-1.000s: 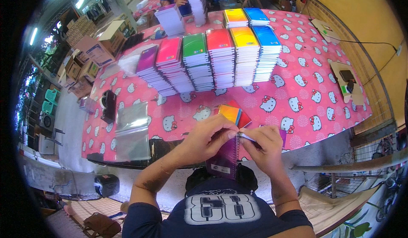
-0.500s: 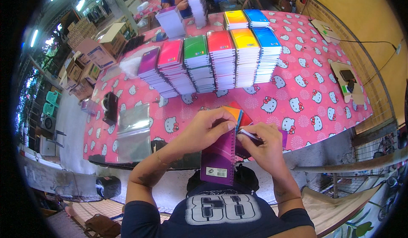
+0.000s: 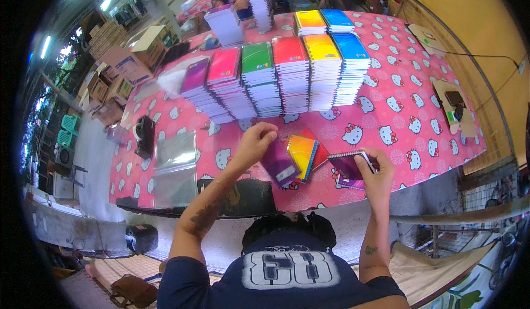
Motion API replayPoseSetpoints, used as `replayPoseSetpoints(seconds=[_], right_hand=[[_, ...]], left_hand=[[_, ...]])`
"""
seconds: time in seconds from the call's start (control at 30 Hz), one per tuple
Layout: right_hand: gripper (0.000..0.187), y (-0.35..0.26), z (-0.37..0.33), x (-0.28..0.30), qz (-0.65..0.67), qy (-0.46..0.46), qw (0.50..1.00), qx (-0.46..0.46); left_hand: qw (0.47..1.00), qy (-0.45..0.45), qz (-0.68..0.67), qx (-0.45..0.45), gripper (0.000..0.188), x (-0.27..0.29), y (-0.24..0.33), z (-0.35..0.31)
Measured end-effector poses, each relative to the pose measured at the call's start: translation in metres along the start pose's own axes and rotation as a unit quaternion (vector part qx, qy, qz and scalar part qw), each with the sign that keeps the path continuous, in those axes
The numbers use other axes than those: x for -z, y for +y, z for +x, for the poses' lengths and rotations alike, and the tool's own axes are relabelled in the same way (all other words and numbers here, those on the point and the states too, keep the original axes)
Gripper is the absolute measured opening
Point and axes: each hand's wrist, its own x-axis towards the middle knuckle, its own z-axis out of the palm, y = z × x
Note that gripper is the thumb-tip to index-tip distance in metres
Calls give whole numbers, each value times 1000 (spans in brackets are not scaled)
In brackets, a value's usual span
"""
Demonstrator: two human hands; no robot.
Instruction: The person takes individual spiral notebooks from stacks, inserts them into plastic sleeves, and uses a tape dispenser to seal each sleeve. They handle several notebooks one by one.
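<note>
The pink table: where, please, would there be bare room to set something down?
Bare patches lie between the front blue stack and the right-edge cardboard, and between the plastic sleeves and the left hand. It is crowded around the yellow notebook and along the stacked row.

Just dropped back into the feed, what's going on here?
Notebooks are being handled at a pink patterned table. The person's left hand is at the upper end of a purple notebook; whether it grips is unclear. The right hand holds a second purple notebook. Between them, a yellow-orange notebook overlaps a red notebook. Stacks stand behind.
</note>
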Motion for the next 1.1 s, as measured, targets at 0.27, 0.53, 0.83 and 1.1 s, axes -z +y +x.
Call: replayPoseSetpoints(seconds=[0.27,0.53,0.83,1.1], right_hand=[[20,26,-18,16,-2,50,995,-84],[24,45,-14,24,5,47,996,-78],[26,30,4,-37,199,-24,973,-115],[19,39,12,-34,354,-88,890,-274]], left_hand=[[853,10,256,-454,31,-71,-47,-55],[875,-126,384,-267,40,-113,-69,-78],[923,-3,201,-329,57,-103,68,-64],[965,-94,87,-230,41,-89,37,-58]])
